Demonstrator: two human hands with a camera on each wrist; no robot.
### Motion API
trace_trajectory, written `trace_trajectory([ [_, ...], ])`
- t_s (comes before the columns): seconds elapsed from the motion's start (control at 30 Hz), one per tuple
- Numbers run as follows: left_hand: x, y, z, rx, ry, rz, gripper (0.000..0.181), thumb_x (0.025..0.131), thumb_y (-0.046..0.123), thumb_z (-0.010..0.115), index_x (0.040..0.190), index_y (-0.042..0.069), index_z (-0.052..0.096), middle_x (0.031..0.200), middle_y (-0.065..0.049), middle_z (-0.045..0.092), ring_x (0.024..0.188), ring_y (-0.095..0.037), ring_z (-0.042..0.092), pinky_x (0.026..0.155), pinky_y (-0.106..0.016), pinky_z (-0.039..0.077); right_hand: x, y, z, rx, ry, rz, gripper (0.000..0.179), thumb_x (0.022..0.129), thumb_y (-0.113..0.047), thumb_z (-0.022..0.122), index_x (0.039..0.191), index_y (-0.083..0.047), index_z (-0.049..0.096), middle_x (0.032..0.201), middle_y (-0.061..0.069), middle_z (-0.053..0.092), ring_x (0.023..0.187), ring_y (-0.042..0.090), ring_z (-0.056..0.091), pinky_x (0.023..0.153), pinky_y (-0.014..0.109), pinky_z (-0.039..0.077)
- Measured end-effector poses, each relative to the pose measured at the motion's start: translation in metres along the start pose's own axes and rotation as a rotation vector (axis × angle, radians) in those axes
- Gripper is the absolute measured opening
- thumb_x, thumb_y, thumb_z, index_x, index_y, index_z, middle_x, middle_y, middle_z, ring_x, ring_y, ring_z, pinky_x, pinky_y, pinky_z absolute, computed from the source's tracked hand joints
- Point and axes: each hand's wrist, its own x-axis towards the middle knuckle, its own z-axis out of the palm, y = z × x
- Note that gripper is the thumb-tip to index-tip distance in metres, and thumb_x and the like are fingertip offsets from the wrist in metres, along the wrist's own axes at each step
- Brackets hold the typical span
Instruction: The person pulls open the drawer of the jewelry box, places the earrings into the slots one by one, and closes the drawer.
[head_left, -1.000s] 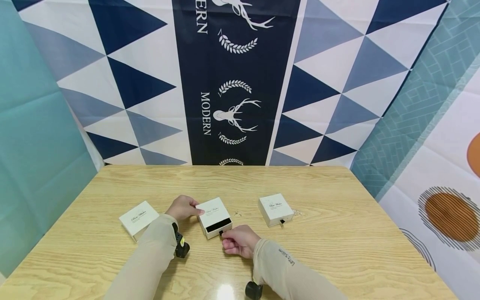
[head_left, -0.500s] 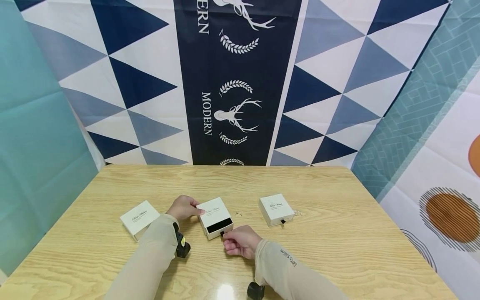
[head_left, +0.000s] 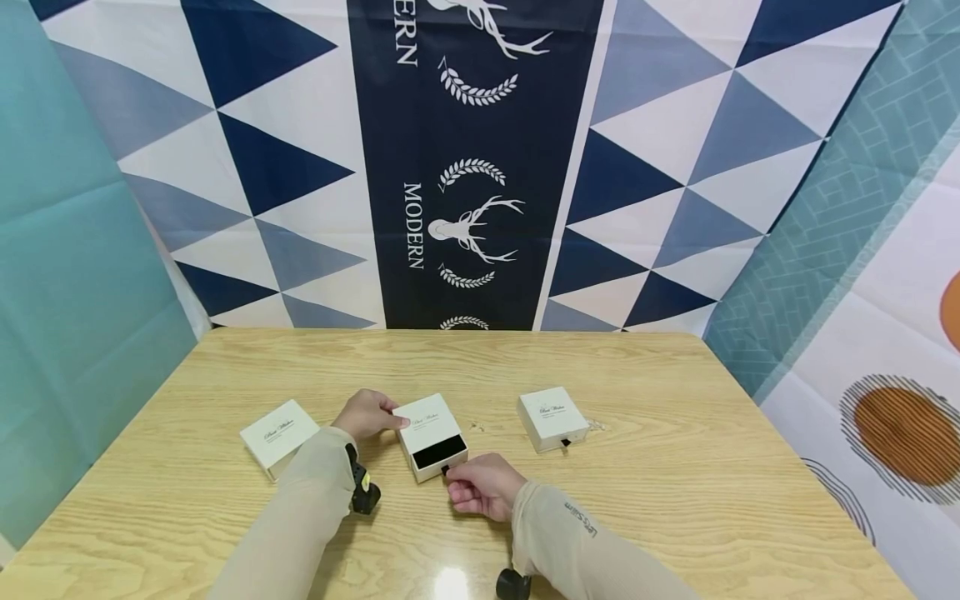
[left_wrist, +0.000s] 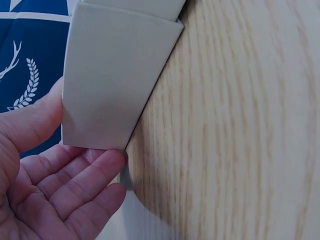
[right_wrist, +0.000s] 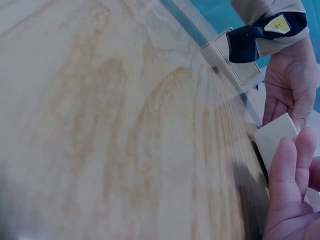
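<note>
A white drawer-style gift box (head_left: 426, 417) with printed lettering sits mid-table, its drawer (head_left: 429, 473) partly pulled out toward me. A black lining (head_left: 439, 452) shows in the gap. My left hand (head_left: 367, 414) grips the sleeve from the left, thumb on top; in the left wrist view, the fingers (left_wrist: 95, 180) reach the end of the sleeve's side wall (left_wrist: 115, 75). At the drawer's front, my right hand (head_left: 486, 487) pinches the small black pull tab (head_left: 446, 471). The right wrist view shows the right fingers (right_wrist: 284, 170) overlapping the white box end (right_wrist: 275, 137).
Another white box (head_left: 279, 435) lies left, partly behind my left sleeve. A third white box (head_left: 553, 415) with a black tab stands at right, a small shiny clear item (head_left: 595, 425) beside it. Tiny shiny bits (head_left: 476, 427) lie behind the middle box. A patterned cloth (head_left: 465, 167) hangs behind.
The middle box's drawer has slid farther out toward me, and the black strip is wider. My right hand has moved slightly back and right with the tab; the left hand stays on the sleeve.
</note>
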Motion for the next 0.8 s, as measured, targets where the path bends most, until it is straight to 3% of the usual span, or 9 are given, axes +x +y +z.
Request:
trace_trajectory([
  [0.13, 0.0009, -0.0009, 0.0002, 0.006, -0.004, -0.005, 0.023, 0.08, 0.012, 0.077, 0.094, -0.004, 0.071, 0.089, -0.008, 0.066, 0.077, -0.02, 0.053, 0.069, -0.033, 0.045, -0.0024, 0.0012, 0.0, 0.013, -0.007, 0.001, 0.009, 0.093, -0.001, 0.054, 0.089, 0.006, 0.059, 0.056, -0.002, 0.056, 0.046, 0.002, 0.055, 0.052, 0.018, 0.051],
  [0.57, 0.0019, -0.0016, 0.0001, 0.007, -0.002, -0.017, 0.025, 0.08, 0.012, 0.077, 0.097, -0.006, 0.07, 0.092, -0.01, 0.066, 0.08, -0.021, 0.054, 0.072, -0.034, 0.046, -0.0075, 0.0045, -0.0019, 0.001, -0.014, 0.004, 0.005, 0.092, -0.001, 0.055, 0.089, 0.002, 0.057, 0.057, -0.002, 0.057, 0.047, 0.002, 0.055, 0.053, 0.018, 0.051],
  [0.8, 0.0023, -0.0012, 0.0001, 0.016, -0.003, -0.004, 0.025, 0.08, 0.012, 0.078, 0.097, -0.005, 0.071, 0.093, -0.01, 0.067, 0.081, -0.021, 0.055, 0.074, -0.035, 0.047, -0.01, 0.0057, -0.0039, 0.005, -0.029, -0.002, 0.01, 0.092, 0.0, 0.054, 0.092, 0.009, 0.058, 0.057, -0.002, 0.057, 0.047, 0.002, 0.054, 0.052, 0.017, 0.05],
])
